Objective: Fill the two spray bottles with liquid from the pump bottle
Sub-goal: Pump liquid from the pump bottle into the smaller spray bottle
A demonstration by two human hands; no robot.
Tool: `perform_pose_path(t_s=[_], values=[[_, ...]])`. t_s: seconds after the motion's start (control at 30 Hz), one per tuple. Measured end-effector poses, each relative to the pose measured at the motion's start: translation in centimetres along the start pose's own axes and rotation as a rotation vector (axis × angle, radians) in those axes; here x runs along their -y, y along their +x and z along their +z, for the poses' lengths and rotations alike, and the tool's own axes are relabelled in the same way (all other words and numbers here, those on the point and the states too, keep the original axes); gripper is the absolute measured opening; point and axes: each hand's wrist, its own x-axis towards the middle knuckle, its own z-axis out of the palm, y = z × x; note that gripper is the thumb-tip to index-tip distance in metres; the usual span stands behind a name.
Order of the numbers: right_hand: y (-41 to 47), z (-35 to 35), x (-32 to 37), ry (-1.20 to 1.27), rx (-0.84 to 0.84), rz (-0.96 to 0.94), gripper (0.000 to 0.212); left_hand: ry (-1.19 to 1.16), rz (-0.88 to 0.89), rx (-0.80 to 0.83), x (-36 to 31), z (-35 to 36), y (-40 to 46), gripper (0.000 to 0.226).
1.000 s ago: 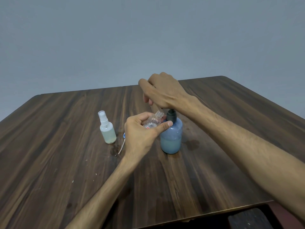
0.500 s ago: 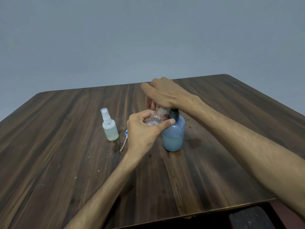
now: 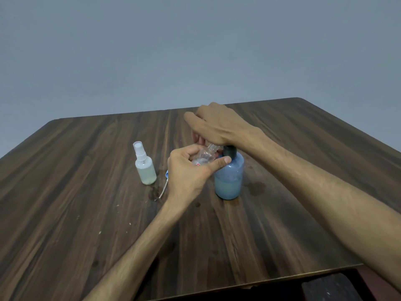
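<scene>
A blue pump bottle (image 3: 229, 181), about half full of pale liquid, stands mid-table with a black collar. My right hand (image 3: 217, 124) lies flat over its pump head, which is hidden beneath the palm. My left hand (image 3: 188, 172) grips a small clear spray bottle (image 3: 205, 156), tilted, its open neck up under my right hand beside the pump; its thumb touches the blue bottle. A second spray bottle (image 3: 145, 168) with a white sprayer cap on stands upright to the left, partly filled with pale liquid.
A loose sprayer head with a thin white dip tube (image 3: 163, 187) lies on the wooden table (image 3: 65, 192) between the capped bottle and my left hand. Wet spots mark the wood around the pump bottle. The table's near edge runs at bottom right.
My right hand has sunk lower onto the pump head. My left hand keeps the open bottle at the spout. The view has shifted slightly.
</scene>
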Motion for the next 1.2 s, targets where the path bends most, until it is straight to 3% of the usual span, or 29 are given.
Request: perform_pose_path(t_s=[0.7,0.83,1.0,1.2], values=[[0.0,-0.7,-0.2,0.102,-0.093,0.006,0.06,-0.004,-0.009,0.014,-0.1,0.1,-0.1,0.022],[-0.2,0.0,0.1,-0.003,-0.045,0.006,0.063,0.004,-0.003,-0.008,-0.1,0.1,0.0,0.026],[0.2,-1.3,0.0,0.156,-0.089,0.029,0.06,-0.021,-0.006,0.023,-0.2,0.1,-0.1,0.021],[0.1,-1.0,-0.2,0.083,-0.01,0.078,0.059,-0.024,0.002,0.021,-0.1,0.2,0.2,0.022]])
